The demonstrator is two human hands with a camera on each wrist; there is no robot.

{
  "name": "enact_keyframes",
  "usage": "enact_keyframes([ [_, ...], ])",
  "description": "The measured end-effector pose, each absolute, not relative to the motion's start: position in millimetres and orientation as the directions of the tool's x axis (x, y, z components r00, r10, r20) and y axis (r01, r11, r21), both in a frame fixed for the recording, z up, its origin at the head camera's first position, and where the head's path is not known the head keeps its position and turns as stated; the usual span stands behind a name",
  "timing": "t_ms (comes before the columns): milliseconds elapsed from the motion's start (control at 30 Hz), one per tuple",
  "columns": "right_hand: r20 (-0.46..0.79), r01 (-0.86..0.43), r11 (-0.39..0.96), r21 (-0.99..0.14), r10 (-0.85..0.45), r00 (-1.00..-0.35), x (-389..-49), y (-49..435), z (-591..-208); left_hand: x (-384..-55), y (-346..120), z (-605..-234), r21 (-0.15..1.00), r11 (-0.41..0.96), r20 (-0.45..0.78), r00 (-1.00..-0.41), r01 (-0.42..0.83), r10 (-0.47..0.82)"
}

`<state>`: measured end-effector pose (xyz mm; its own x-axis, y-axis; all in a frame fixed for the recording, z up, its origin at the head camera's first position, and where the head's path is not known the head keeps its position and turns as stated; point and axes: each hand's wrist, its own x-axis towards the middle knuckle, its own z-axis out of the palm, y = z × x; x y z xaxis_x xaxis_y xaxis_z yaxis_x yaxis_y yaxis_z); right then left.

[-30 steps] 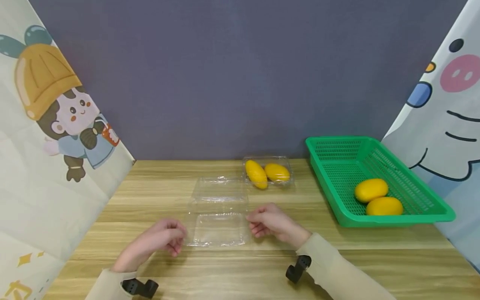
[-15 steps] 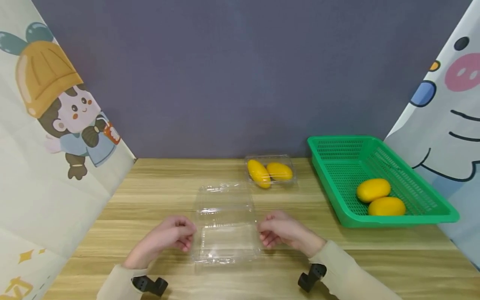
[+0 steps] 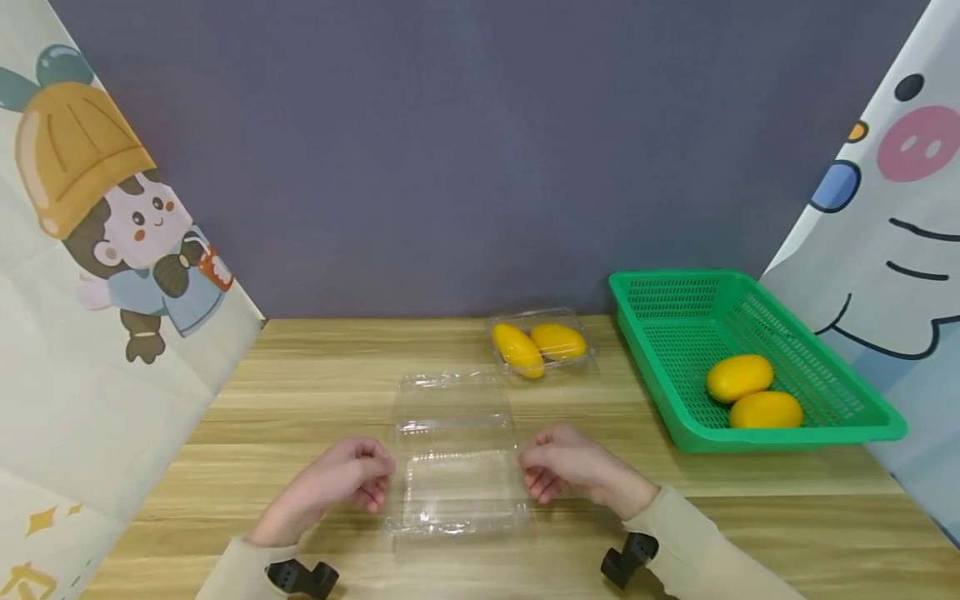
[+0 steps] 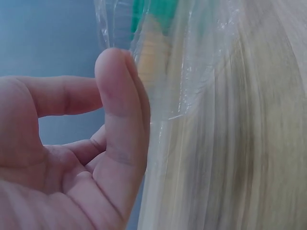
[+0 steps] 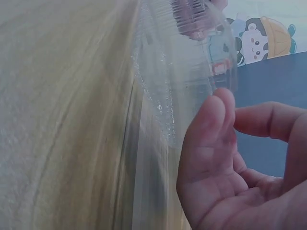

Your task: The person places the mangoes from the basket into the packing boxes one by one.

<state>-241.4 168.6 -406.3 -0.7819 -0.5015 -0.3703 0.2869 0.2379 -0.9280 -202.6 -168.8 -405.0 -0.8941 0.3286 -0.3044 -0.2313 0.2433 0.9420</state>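
**One clear container (image 3: 454, 467), pinched at nine and three o'clock**

Seen from the head, with the container as the dial's centre, the person's left hand (image 3: 356, 475) grasps its rim at nine o'clock between the fingertips, and the right hand (image 3: 562, 467) pinches the opposite rim at three. The container is unfolded, one half toward twelve o'clock and the other toward six, a crease between them. Whether its underside touches the wooden table (image 3: 322, 354) cannot be told.

At one o'clock, near the far half, a second clear box (image 3: 534, 319) holds two yellow fruits (image 3: 517, 350) side by side. Between two and three o'clock, well apart from the container, stands a green basket (image 3: 678, 342); two more fruits (image 3: 738, 377) lie together toward its six o'clock end. A grey-blue wall (image 3: 450, 167) rises at twelve, and a cartoon panel (image 3: 138, 217) hangs at ten.
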Motion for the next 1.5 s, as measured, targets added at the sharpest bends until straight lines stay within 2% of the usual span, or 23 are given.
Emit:
enact_keyframes([
  [567,-0.338,0.250,0.241,-0.938,-0.470,-0.816,-245.8,176.1,-407.1,-212.3,-155.8,-406.6,0.955,0.237,-0.248,-0.923,-0.181,0.296],
  [767,-0.347,0.267,0.231,-0.936,-0.456,-0.820,-249.6,178.3,-408.7,-219.4,-149.5,-407.9,0.947,0.275,-0.231,-0.949,-0.167,0.217],
  [1000,-0.332,0.252,0.234,-0.939,-0.425,-0.842,-254.3,176.7,-407.8,-225.4,-148.8,-411.8,0.959,0.221,-0.218,-0.958,-0.175,0.186],
  [1300,-0.304,0.190,0.301,-0.934,-0.399,-0.865,-260.5,174.4,-397.4,-237.8,-148.9,-417.4,0.959,0.185,-0.239,-0.963,-0.214,0.125],
  [1500,-0.242,0.072,0.449,-0.890,-0.333,-0.912,-255.0,174.8,-386.0,-244.1,-150.3,-413.1,0.958,0.217,-0.208,-0.975,-0.188,0.075],
])
